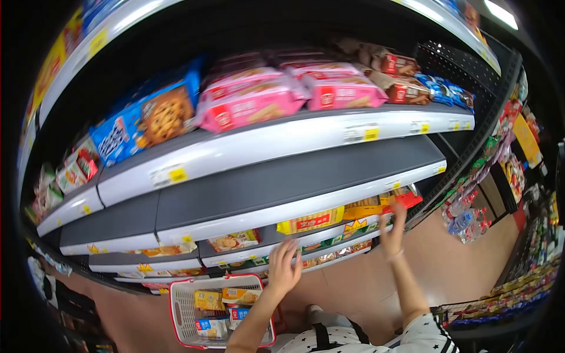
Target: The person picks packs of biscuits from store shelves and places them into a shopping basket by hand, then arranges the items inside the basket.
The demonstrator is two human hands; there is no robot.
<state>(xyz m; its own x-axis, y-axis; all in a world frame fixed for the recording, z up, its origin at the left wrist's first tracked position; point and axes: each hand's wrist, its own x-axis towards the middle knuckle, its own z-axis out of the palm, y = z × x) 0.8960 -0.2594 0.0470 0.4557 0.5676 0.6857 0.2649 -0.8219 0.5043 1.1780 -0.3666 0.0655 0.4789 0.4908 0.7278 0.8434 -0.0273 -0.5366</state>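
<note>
My left hand [284, 267] is raised in front of the lower shelves, its fingers apart and nothing in it. Just above it lies a yellow biscuit pack [311, 220] on a low shelf. My right hand [393, 230] is empty too, fingers spread, in front of the shelf edge near an orange-yellow pack [362, 207] and a red pack [406, 199]. Below and left of my left hand, a white basket with a red rim [182, 315] holds several packs, among them a yellow one [209, 300] and a blue-and-white one [212, 328].
Pink wafer packs [253, 100], a blue cookie pack [147, 126] and brown packs [407, 91] stand on the upper shelf [306, 135]. A bare grey shelf [294, 176] juts out beneath it. Bundled bottles [465, 220] stand on the floor at the right.
</note>
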